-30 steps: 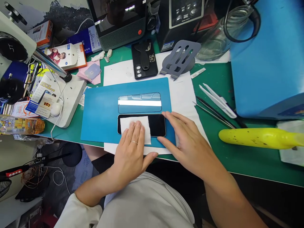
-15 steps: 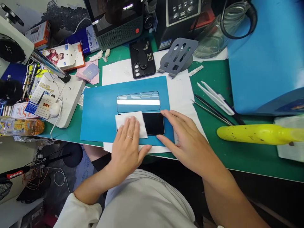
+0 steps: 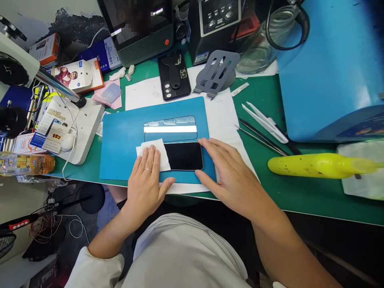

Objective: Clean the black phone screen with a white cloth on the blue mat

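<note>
Centrally, the left hand [image 3: 146, 181] presses a white wipe [image 3: 163, 154] onto the left end of the phone [image 3: 185, 156] on the blue mat [image 3: 120, 138], the right hand [image 3: 231, 176] bracing its right end, both grips released.

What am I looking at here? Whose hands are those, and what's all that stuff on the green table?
No machine here, just a person's two bare hands. The picture comes from a small camera worn on their head, looking down, so you see what they see. The left hand lies flat on a white wipe, which rests on the left end of a dark phone. The right hand touches the phone's right end with open fingers. The phone lies on a blue mat, with a clear shiny sheet just behind it. The mat sits on a green table. To the right are tweezers and a long yellow thing. Further back lie a black phone case and a grey stand.
</note>
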A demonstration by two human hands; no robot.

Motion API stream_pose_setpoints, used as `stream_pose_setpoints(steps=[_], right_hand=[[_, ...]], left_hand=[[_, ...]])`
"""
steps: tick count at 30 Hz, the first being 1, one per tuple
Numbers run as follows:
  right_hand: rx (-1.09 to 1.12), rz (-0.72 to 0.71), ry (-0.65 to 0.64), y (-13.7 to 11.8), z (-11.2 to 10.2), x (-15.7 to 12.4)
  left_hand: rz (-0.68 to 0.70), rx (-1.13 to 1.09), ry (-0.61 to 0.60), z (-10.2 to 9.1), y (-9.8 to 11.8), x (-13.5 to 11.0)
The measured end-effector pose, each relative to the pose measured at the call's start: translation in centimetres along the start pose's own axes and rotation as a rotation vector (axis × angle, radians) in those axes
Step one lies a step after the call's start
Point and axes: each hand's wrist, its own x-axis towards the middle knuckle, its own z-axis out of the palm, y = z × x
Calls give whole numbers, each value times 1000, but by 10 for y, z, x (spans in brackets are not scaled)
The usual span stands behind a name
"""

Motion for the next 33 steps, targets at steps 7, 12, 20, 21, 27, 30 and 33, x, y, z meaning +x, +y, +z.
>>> stream_pose_setpoints(steps=[7,12,20,21,27,30,33], right_hand=[[23,-26,23,4,2,-1],[20,-35,15,4,1,-2],[10,-48,43,2,2,0],[12,-49,48,2,2,0],[16,-59,39,4,1,-2],[-3,-46,24,1,0,-2],[-20,-62,36,0,1,-1]], left_hand=[[144,-55,51,16,53,4],[109,-58,-14,3,26,-10],[51,-11,17,10,39,-2],[109,-27,17,12,49,-1],[149,-76,-1,6,37,-3],[-17,-29,12,1,7,-5],[-87,-8,31,2,7,-7]])
